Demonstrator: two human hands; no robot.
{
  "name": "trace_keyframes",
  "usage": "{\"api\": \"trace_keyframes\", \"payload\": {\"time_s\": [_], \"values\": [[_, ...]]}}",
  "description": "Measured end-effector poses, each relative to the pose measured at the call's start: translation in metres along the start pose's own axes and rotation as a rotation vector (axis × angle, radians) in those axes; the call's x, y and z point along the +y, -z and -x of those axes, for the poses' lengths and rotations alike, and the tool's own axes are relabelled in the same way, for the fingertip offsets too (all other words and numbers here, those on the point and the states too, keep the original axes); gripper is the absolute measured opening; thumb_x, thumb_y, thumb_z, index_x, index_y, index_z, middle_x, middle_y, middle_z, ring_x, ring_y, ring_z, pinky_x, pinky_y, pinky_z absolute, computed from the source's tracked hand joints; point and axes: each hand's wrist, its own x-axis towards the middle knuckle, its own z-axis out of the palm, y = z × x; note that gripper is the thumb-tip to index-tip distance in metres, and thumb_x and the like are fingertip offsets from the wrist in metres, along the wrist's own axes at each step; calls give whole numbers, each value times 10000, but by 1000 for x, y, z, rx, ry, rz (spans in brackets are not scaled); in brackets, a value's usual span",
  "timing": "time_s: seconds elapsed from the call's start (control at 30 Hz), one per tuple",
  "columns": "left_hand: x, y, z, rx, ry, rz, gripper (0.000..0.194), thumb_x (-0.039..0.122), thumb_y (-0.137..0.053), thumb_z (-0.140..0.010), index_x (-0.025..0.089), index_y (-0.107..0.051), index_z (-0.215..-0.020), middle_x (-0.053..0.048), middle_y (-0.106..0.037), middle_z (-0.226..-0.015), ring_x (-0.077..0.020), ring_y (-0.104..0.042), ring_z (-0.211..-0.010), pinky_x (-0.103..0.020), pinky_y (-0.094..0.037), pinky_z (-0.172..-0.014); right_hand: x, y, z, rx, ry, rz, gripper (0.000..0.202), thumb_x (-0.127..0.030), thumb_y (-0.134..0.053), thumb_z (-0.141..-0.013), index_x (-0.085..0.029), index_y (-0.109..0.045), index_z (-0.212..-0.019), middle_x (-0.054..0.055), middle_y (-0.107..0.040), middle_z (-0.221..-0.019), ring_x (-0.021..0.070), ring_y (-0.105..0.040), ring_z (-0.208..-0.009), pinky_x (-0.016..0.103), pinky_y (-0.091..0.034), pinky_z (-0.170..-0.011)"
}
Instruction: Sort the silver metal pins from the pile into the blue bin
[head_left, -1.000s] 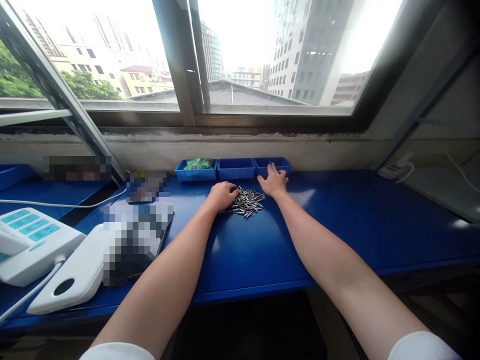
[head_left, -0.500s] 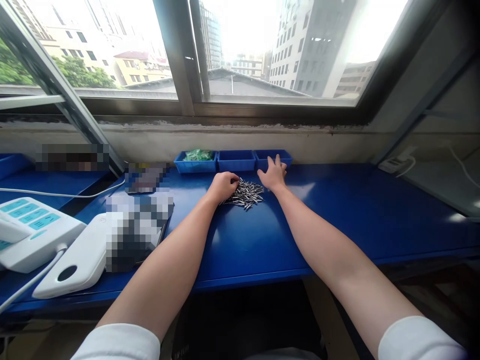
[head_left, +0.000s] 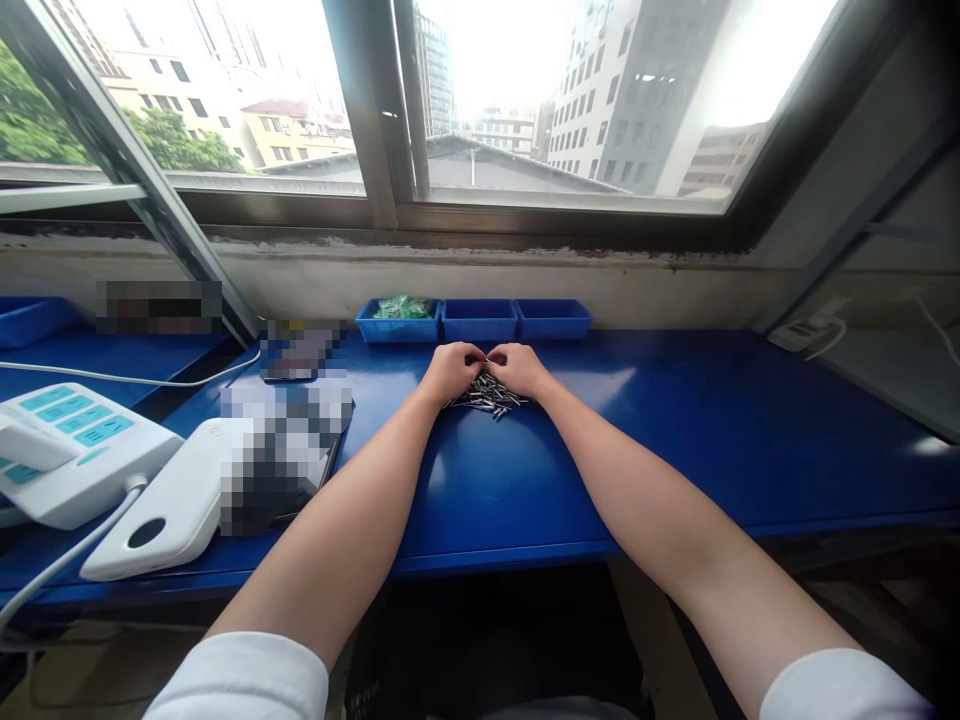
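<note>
A pile of slim silvery metal pieces (head_left: pixel 489 397), like small pins or bits, lies on the blue tabletop (head_left: pixel 517 490). My left hand (head_left: pixel 452 370) is at the pile's left rear side, its fingers curled into a pinch. Facing it from the right is my right hand (head_left: pixel 519 368), also pinched. The fingertips of both almost meet just above the back of the pile. Whatever sits between them is too small and too covered to make out. Part of the pile is hidden behind the hands.
Three blue bins stand along the wall: the left bin (head_left: pixel 397 330) holds green plastic packets (head_left: pixel 405 307), beside the middle bin (head_left: pixel 480 322) and right bin (head_left: pixel 553 320). To the left lie a white power strip (head_left: pixel 82 440), a white oblong device (head_left: pixel 161 510) and blurred items (head_left: pixel 289 450).
My right hand has come from the right bin down and leftward to meet my left hand over the pile. Its spread fingers have closed. My left hand stays at the pile.
</note>
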Motion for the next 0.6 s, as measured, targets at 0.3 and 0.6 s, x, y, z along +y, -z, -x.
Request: {"api": "trace_keyframes", "payload": {"time_s": [0.3,0.6], "values": [[-8,-4,-2,24,-92,13,256,192,-534,-740,172,-704,-929,-46,-691,-935,-172,-635,-847,-250,-500,-804,0,-4,-5,56,-141,-156,121,-274,-631,-717,-169,-687,-742,48,-702,-800,166,-623,-747,258,-445,-685],[2,2,-2,89,-143,100,310,185,-551,-761,158,-652,-1053,-45,-695,-992,-167,-635,-900,-259,-487,-848,-2,2,-2,165,27,-414,221,-393,-567,-775,-189,-648,-805,-17,-622,-637,117,-551,-600,232,-420,-599]]}}
